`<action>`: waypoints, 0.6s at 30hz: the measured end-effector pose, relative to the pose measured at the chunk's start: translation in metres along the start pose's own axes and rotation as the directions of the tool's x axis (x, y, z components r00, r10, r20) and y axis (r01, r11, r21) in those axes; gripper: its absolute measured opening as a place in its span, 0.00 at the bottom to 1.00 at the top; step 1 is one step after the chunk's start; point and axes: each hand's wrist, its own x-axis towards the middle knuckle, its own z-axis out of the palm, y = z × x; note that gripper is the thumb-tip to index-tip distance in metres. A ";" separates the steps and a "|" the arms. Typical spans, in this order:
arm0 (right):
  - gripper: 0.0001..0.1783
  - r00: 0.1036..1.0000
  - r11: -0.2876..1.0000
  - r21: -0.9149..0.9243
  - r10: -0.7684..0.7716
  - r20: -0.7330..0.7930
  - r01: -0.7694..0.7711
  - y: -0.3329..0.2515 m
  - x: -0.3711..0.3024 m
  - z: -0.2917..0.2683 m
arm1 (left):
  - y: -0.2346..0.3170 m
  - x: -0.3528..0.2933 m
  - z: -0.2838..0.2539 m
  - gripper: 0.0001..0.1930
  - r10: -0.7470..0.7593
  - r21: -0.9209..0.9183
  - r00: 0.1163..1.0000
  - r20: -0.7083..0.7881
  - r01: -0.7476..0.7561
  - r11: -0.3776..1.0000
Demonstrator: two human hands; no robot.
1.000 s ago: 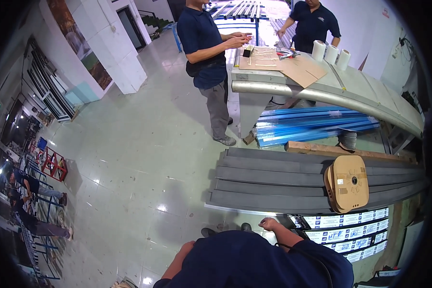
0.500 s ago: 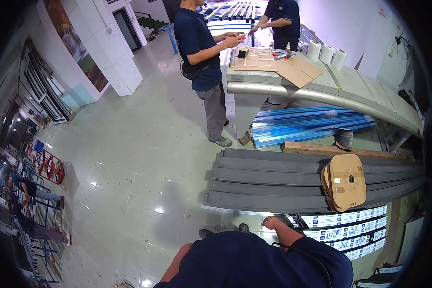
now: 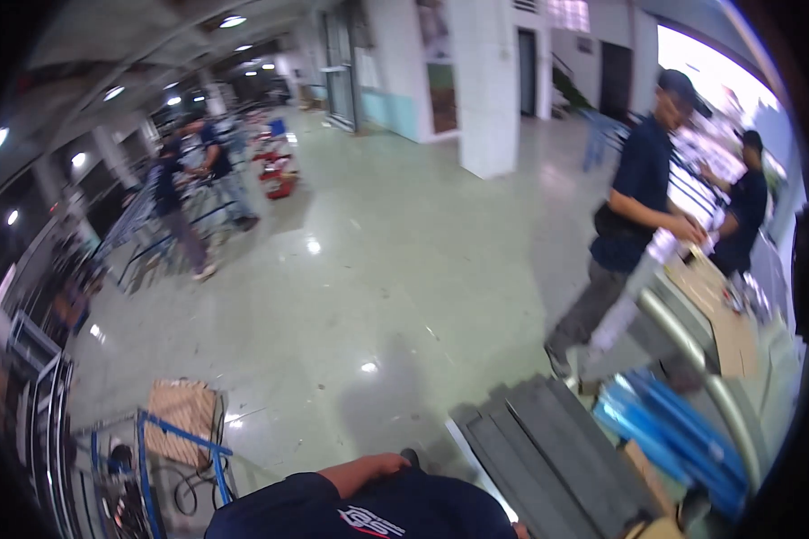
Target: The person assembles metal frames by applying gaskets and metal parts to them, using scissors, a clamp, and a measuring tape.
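Note:
My left forearm crosses in front of my dark blue shirt, and my left hand is close to my body. Its fingers are blurred, and nothing shows in it. Only a sliver of skin of my right hand appears at the lower edge, with its fingers hidden. Long dark grey panels lie stacked just to my right; a cardboard reel on them is mostly cut off by the picture's edge.
At right, one person stands by a table with cardboard, another person beyond. Blue-wrapped profiles lie under it. A blue metal frame and brown cardboard are at lower left. Two workers stand farther off near red carts.
My view has swung to the left, bringing in the blue frame and the hall. My left hand shows more in front of my body; my right hand has almost left the picture.

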 end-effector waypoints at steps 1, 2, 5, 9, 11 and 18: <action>0.17 1.000 1.000 0.015 -0.008 0.027 0.008 0.008 0.031 -0.005 | -0.018 0.017 0.018 0.26 -0.027 -0.028 0.998 -0.061 0.025 0.999; 0.17 0.999 1.000 0.015 0.019 0.048 -0.020 0.017 0.046 -0.002 | -0.018 0.016 0.023 0.23 0.093 -0.611 0.982 0.166 0.028 0.791; 0.18 0.980 0.986 0.004 0.162 0.119 -0.164 0.024 0.058 -0.010 | -0.018 0.020 0.041 0.23 0.083 -0.624 0.993 0.087 -0.010 0.781; 0.19 0.891 0.921 -0.035 0.384 0.241 -0.387 0.010 0.027 -0.035 | -0.019 0.035 0.032 0.22 0.048 -0.647 0.999 0.010 -0.030 0.762; 0.22 0.582 0.639 0.060 0.653 0.485 -0.767 -0.056 0.063 -0.093 | -0.038 0.011 0.042 0.22 0.046 -0.642 0.999 0.020 -0.022 0.766; 0.29 0.373 0.334 0.175 0.744 0.555 -0.926 -0.042 0.084 -0.061 | -0.032 0.006 0.049 0.21 0.182 -0.498 0.950 0.254 -0.033 0.867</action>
